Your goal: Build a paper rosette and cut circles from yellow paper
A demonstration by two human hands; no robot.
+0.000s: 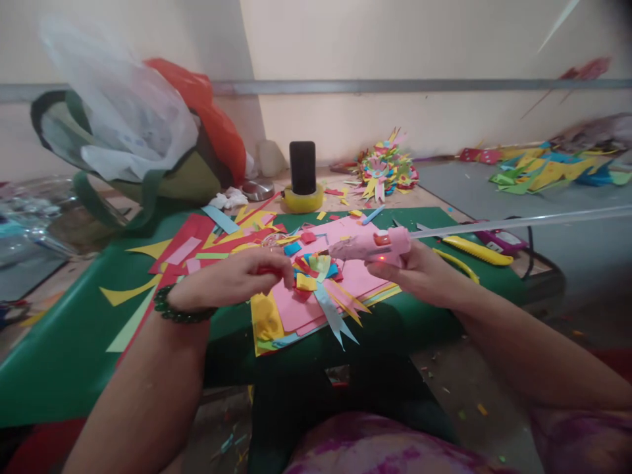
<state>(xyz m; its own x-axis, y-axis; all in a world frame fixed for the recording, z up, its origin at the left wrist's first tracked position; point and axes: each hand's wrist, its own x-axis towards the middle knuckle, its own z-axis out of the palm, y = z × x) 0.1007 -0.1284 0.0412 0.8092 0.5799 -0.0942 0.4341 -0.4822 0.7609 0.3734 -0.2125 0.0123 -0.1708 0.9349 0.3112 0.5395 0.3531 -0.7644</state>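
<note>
A pink hot glue gun [378,245] is held in my right hand [419,270], its small light glowing and its nozzle pointing left. A long clear glue stick [518,220] runs out of its back. Below the nozzle lies a paper rosette [311,271] of looped coloured strips, with notched blue, pink and yellow tails. My left hand [241,276] is at the rosette's left side, fingers curled together and fingertips close to its edge. Whatever those fingers may pinch is hidden. Pink paper sheets [291,316] are stacked under the rosette.
Cut paper strips [182,247] lie left on the green mat [54,349]. A yellow cutter [476,251] and purple tool [503,240] lie right. Behind stand a phone [303,168] in a yellow tape roll [303,199], finished paper flowers [388,168] and a stuffed bag [182,174].
</note>
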